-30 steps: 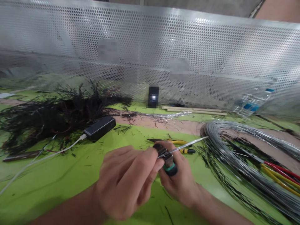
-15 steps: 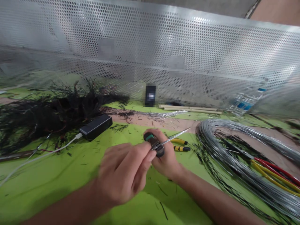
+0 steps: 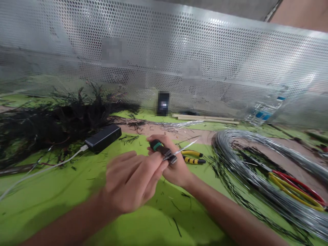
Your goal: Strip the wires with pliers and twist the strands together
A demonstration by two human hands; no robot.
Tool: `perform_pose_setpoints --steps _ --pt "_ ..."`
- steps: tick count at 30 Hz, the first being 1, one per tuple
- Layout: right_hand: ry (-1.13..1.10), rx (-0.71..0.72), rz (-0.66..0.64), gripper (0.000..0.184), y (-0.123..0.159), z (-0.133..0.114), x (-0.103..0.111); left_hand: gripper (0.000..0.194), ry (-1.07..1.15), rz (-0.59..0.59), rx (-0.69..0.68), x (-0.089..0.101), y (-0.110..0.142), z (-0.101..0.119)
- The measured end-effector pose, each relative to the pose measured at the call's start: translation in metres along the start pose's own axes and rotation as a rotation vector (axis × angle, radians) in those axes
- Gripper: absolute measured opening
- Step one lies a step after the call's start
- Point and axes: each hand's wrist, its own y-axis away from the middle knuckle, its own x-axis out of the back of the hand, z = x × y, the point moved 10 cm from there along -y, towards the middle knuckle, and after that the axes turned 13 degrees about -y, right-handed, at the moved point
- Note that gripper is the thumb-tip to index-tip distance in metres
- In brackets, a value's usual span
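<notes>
My left hand (image 3: 135,181) is closed in a pinch on thin silvery metal wires (image 3: 188,145), whose free ends point up and to the right. Beside it, my right hand (image 3: 176,169) wraps round a tool with a black and green grip and a dark metal head, which looks like pliers (image 3: 164,150). The wires cross the tool's head close to my left fingertips; whether its jaws bite them I cannot tell. Just behind my right wrist, yellow and black handles (image 3: 193,157) of another tool lie on the green surface (image 3: 84,205).
A large wire coil (image 3: 230,164) lies at right, with red-and-yellow-handled cutters (image 3: 294,188) inside. Black bristly strands (image 3: 64,119) heap at left near a black box (image 3: 104,138) with a white cable. Behind stand a perforated metal panel (image 3: 153,44) and a plastic bottle (image 3: 266,109).
Both hands have shifted slightly left and up. The tool in my right hand has turned, so that its green grip and dark head show more. The wires are still pinched in my left hand.
</notes>
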Motion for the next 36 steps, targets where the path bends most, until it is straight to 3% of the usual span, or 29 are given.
perform_pose_setpoints --steps 11,16,29,36 --pt "0.033 0.063 0.005 0.027 -0.031 -0.010 -0.002 0.019 0.026 -0.085 0.064 0.000 -0.001 -0.011" --pt "0.059 0.103 0.026 0.017 -0.028 -0.016 0.006 0.020 0.034 -0.107 0.136 0.002 0.000 -0.016" --pt "0.124 0.068 0.043 0.016 -0.019 -0.014 0.006 0.015 0.092 -0.216 0.105 -0.001 0.002 -0.011" --pt "0.116 0.048 0.019 0.026 -0.016 -0.010 0.003 0.012 0.075 -0.185 0.136 -0.001 0.005 -0.013"
